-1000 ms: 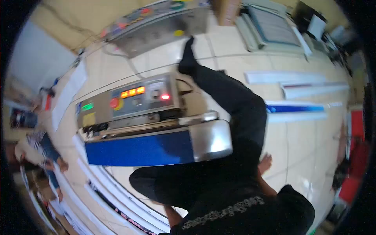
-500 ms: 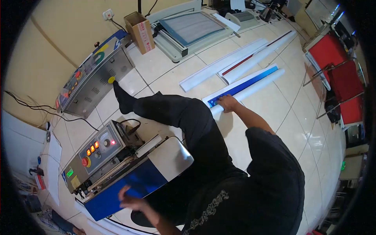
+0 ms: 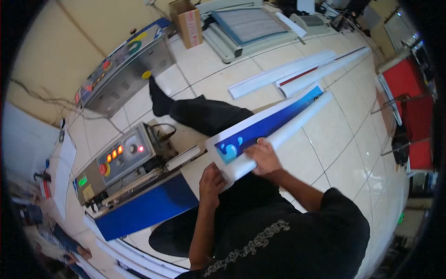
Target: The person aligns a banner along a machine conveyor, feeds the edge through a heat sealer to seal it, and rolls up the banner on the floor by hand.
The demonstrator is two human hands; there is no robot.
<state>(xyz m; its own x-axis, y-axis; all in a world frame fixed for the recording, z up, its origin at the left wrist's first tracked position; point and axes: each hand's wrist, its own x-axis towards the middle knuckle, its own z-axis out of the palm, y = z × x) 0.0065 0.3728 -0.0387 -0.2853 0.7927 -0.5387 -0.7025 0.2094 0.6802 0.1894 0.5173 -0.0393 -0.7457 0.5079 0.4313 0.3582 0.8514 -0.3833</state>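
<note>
Printed sheet (image 3: 267, 129), part-rolled, just off the right end of the control-panel machine (image 3: 121, 153): pinched at near end in left hand (image 3: 210, 184), clasped along rolled side in right hand (image 3: 265, 158), best kept evenly taut, edges aligned.

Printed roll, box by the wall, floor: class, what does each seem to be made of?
Roll: perhaps coated paper or vinyl, smooth; it curls into a tube.
Box: probably cardboard, matt; brown, flat-sided, taped.
Floor: likely glazed ceramic tile; joint lines and glossy reflections.
</note>
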